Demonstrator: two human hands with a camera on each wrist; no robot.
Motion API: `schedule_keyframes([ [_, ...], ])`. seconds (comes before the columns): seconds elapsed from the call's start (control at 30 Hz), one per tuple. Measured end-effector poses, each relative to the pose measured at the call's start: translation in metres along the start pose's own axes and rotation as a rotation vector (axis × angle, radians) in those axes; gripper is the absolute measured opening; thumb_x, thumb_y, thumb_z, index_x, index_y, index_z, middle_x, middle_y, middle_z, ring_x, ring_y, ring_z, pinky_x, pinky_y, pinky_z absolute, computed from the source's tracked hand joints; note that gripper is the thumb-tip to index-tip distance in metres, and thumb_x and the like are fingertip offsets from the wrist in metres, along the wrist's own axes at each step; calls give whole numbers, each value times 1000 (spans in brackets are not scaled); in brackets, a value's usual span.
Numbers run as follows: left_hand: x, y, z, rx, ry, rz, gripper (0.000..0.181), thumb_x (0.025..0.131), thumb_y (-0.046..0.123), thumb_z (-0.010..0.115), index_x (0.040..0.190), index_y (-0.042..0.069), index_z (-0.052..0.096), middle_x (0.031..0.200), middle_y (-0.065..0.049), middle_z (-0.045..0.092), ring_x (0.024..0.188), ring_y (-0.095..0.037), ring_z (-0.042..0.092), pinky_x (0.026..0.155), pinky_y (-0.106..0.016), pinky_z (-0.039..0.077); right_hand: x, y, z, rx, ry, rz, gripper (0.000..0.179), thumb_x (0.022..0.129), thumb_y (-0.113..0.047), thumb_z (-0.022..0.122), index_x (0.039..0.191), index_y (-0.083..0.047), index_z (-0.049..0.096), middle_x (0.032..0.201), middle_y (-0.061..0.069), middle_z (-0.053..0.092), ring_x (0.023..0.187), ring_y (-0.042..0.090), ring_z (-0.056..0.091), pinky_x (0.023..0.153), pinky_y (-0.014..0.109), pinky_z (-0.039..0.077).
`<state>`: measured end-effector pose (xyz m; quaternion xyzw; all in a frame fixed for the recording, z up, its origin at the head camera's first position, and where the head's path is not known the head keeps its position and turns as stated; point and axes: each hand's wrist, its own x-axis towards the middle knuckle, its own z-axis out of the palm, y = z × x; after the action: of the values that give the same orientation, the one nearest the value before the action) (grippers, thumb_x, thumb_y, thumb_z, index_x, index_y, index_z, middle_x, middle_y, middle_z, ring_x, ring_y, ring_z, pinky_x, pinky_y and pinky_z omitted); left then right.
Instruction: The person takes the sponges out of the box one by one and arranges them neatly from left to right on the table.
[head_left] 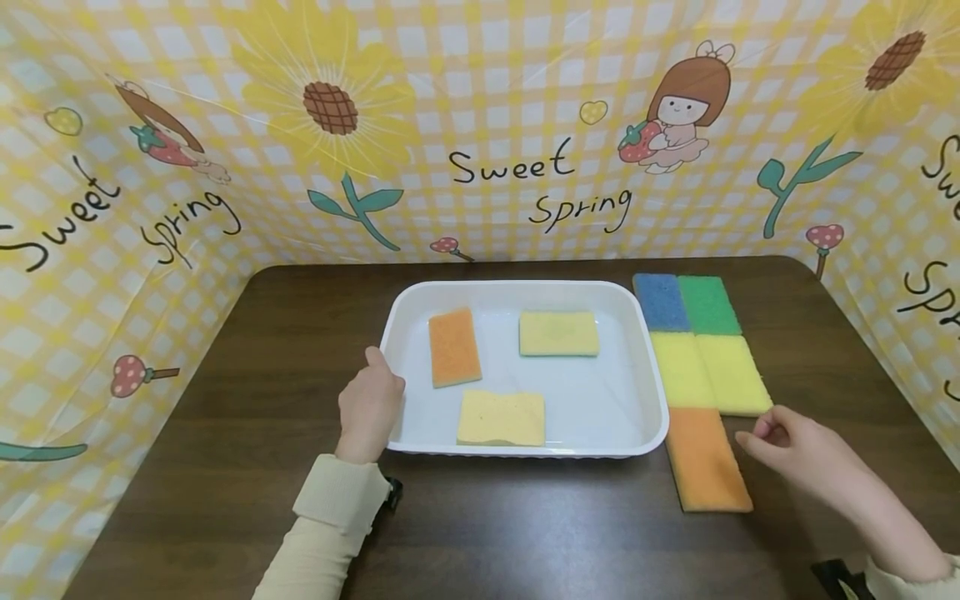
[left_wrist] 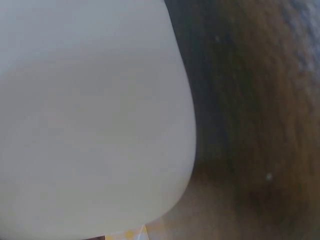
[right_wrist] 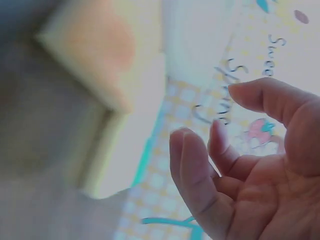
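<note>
A white plastic tray [head_left: 592,417] stands on the brown table, its outer wall [left_wrist: 100,135] filling much of the left wrist view. My left hand [head_left: 370,406] grips the tray's left rim. Inside the tray lie an orange sponge [head_left: 454,348], a pale yellow sponge [head_left: 558,333] at the back and a wavy-topped yellow sponge [head_left: 501,419] in front. Just right of another orange sponge [head_left: 707,462] on the table, my right hand [head_left: 806,450] hovers with loosely bent fingers. Nothing sits between its thumb and fingertips in the right wrist view.
Along the tray's right side lie a blue sponge [head_left: 661,302], a green sponge [head_left: 708,305] and two yellow sponges [head_left: 681,369], edge to edge. A yellow checked cloth [head_left: 495,100] hangs behind and beside the table [head_left: 525,525].
</note>
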<state>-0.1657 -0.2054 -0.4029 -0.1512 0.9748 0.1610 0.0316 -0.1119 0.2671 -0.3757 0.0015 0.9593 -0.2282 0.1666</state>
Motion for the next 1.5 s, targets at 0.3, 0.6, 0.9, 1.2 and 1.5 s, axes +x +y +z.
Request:
schedule_keyframes([
  [0.3,0,0,0,-11,4,3,37,91,12,50,117,-10,35,71,-21,61,55,-25,56,47,-36,41,10,-48,-24,-30,120,-157,38,91,-32,61,106,3,57,98,19,65,89,31,61,67,39,48],
  [0.6,-1,0,0,-23,-11,-10,37,92,12,48,119,-10,34,70,-20,59,55,-24,54,47,-34,39,26,-105,-38,-43,116,-253,38,90,-29,61,113,2,58,104,18,64,93,30,59,75,44,48],
  [0.9,0,-1,0,-4,-27,-21,38,93,12,47,121,-10,33,71,-20,59,55,-25,55,47,-33,39,42,-151,-38,-86,8,-385,40,88,-24,64,121,-1,57,114,17,64,102,30,60,84,45,49],
  [1.2,1,-1,1,6,-21,-20,37,93,13,47,119,-10,34,74,-22,61,58,-26,57,50,-36,42,76,-171,-27,-156,-95,-482,43,89,-16,62,127,2,54,124,20,60,113,35,57,93,48,47],
  [1.5,1,-1,2,-13,-7,-4,36,93,12,48,117,-10,35,72,-21,61,56,-26,56,48,-36,41,105,-190,-23,-188,-41,-436,45,89,-13,61,130,3,52,127,24,58,116,37,55,95,48,45],
])
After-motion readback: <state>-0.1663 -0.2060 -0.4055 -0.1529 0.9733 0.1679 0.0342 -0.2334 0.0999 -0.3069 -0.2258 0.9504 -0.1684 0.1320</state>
